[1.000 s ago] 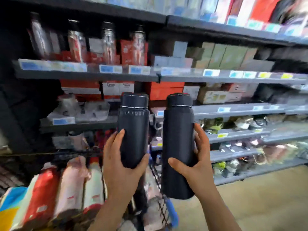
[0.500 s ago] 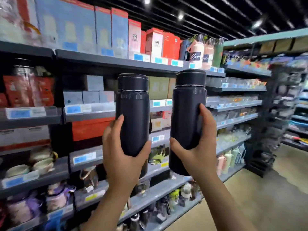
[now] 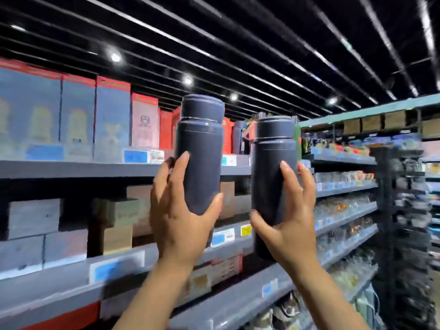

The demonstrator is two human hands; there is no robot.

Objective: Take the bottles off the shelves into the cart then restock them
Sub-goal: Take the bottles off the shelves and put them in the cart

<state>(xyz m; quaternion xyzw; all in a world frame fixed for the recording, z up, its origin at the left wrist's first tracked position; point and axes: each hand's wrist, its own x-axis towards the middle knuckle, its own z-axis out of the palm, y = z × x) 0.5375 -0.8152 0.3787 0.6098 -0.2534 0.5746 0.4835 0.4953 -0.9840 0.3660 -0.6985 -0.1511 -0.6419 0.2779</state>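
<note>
Store aisle, grey shelving under a black slatted ceiling. Two matte dark navy bottles, cylindrical, with wide screw caps, stood upright at frame centre. Left bottle (image 3: 201, 153) was gripped low by the left hand (image 3: 181, 217), fingers wrapped around it. Right bottle (image 3: 273, 172) was likewise grasped by the right hand (image 3: 289, 225). Top shelf (image 3: 78, 168) at upper left carried blue and red boxes (image 3: 112, 117).

Both arms raised up & fwd. Left hand (image 3: 181, 217) curled, thumb on the right side, gripping; right hand (image 3: 289, 225) likewise, slightly lower.
</note>
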